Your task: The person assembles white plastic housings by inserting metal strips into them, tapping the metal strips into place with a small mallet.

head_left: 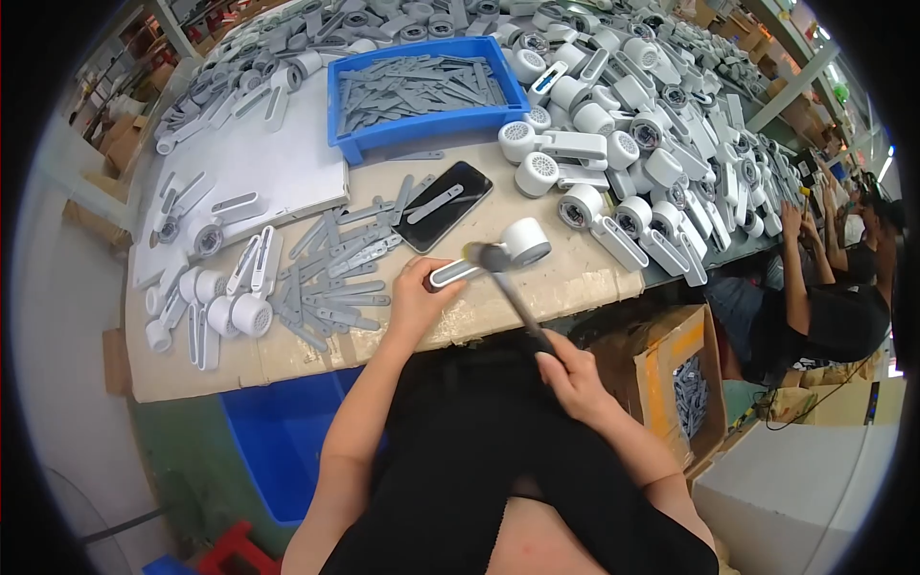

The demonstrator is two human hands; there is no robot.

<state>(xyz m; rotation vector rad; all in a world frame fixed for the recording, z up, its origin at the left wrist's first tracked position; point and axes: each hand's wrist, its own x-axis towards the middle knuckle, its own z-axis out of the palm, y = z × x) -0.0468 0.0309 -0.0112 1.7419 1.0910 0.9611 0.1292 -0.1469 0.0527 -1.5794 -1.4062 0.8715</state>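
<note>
A white handheld device [525,240] with a round head and a slotted handle lies near the front edge of the cardboard-covered table [479,311]. The end of its handle is gripped by my left hand [422,295]. My right hand [575,379] is closed around the dark handle of a mallet [517,302]. The mallet's dark head is over the device's handle; whether it touches cannot be made out. Left of my left hand lies a loose pile of flat grey strips [331,278]. Behind the device is a black phone [446,206] with one grey strip on it.
A blue bin [345,144] of grey strips stands at the back. White devices [613,144] are heaped at the right; several more [230,307] lie at the left. A cardboard box [661,383] stands below right, a blue crate [278,441] below left. Other people [815,307] are at the far right.
</note>
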